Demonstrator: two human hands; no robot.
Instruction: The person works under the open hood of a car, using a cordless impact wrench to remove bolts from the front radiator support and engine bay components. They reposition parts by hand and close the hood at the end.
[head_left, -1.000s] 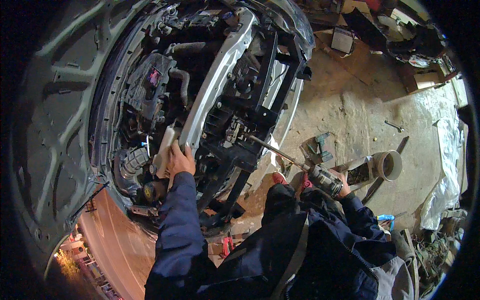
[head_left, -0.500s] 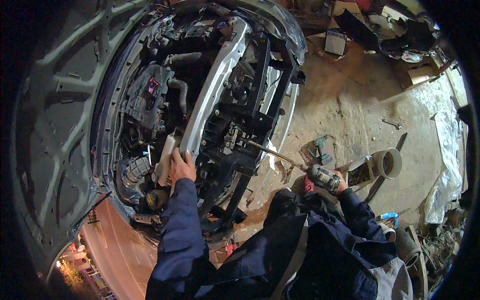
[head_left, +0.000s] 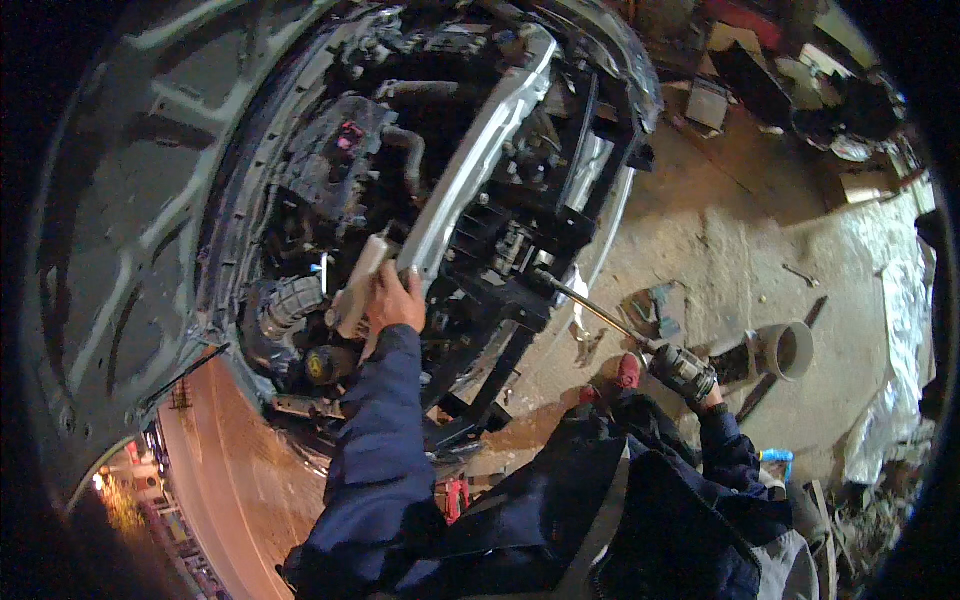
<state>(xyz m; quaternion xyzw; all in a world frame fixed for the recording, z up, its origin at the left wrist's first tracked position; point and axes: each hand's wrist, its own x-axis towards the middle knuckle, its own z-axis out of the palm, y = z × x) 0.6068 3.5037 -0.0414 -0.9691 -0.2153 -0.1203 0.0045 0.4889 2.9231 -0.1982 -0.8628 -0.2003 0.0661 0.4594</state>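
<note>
My left hand [head_left: 397, 300] rests at the near end of a silver crossbar [head_left: 465, 175], fingers outstretched, beside a pale plastic reservoir [head_left: 363, 283] in the engine bay. Some of its fingers are partly hidden. My right hand [head_left: 713, 397] grips the back of a dark impact wrench [head_left: 684, 372], held low on the right. From the wrench a long extension bar [head_left: 603, 313] runs up and left to the car's black front frame [head_left: 545, 305]. Its tip is close to the metal latch [head_left: 514, 247], and whether it sits on a bolt I cannot tell.
A raised hood [head_left: 130, 230] fills the left. On the floor at right are a green power tool [head_left: 655, 305], a pale bucket [head_left: 787, 350], a wrench [head_left: 800, 274] and plastic sheeting [head_left: 885, 370]. Boxes and dark parts [head_left: 750, 85] lie at the far right.
The view has shifted, so the car appears further right. My left hand stays by the crossbar's end, and my right hand still holds the impact wrench toward the front frame. Red shoes show more now.
</note>
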